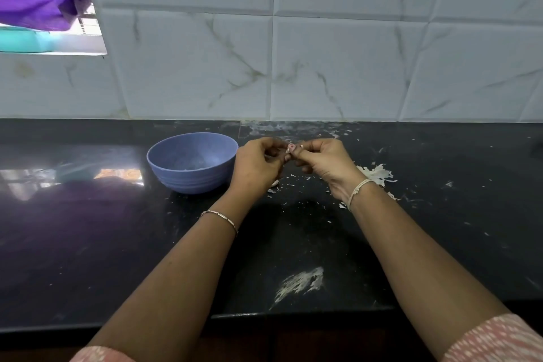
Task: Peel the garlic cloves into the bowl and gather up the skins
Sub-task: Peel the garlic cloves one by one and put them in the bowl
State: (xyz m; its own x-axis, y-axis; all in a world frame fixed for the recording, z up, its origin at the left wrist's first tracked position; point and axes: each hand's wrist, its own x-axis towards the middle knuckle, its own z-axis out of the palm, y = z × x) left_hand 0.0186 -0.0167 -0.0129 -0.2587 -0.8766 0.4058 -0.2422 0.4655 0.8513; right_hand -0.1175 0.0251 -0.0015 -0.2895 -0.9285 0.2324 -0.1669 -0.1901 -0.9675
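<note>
Garlic clove (pixel 291 147): small, pale with a pinkish tip, held over the countertop (pixel 117 244) just right of the bowl (pixel 188 182), pinched between curled fingertips of left hand (pixel 258 166) and right hand (pixel 326 164). Bowl: round, matte blue, ribbed lower wall; contents unclear. Skins (pixel 377 175): white papery shreds heaped behind the right wrist, flecks scattered nearby. Countertop: glossy black stone with a chalky white smear (pixel 299 282). Wall tiles (pixel 323 67): white, grey-veined.
</note>
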